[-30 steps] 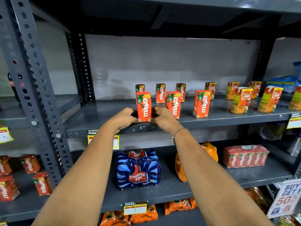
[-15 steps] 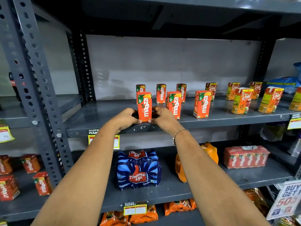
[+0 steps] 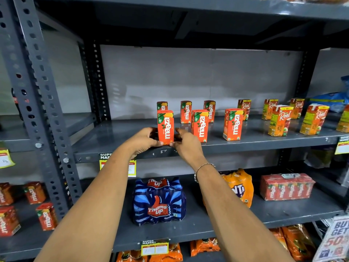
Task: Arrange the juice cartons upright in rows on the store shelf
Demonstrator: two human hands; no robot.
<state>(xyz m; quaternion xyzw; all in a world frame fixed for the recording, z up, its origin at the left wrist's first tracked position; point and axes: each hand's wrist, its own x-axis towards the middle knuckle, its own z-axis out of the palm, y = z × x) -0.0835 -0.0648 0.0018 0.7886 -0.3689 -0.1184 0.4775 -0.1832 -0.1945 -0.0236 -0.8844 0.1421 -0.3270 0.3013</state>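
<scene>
An orange rectangular Maaza juice carton (image 3: 165, 127) stands upright at the front edge of the dark grey metal shelf (image 3: 120, 136), held between both hands. The left hand (image 3: 144, 140) presses its lower left side, with fingers (image 3: 153, 143) curled round the base. The right hand (image 3: 186, 143) meets its lower right side, fingers (image 3: 178, 131) closed against the carton's edge and thumb at the bottom corner. So the carton sits squeezed between the two sets of fingers, its upper half clear above them. To its right, two more orange Maaza cartons (image 3: 199, 125) stand upright in the front row, well apart. Three smaller-looking ones (image 3: 186, 111) stand in the row behind.
</scene>
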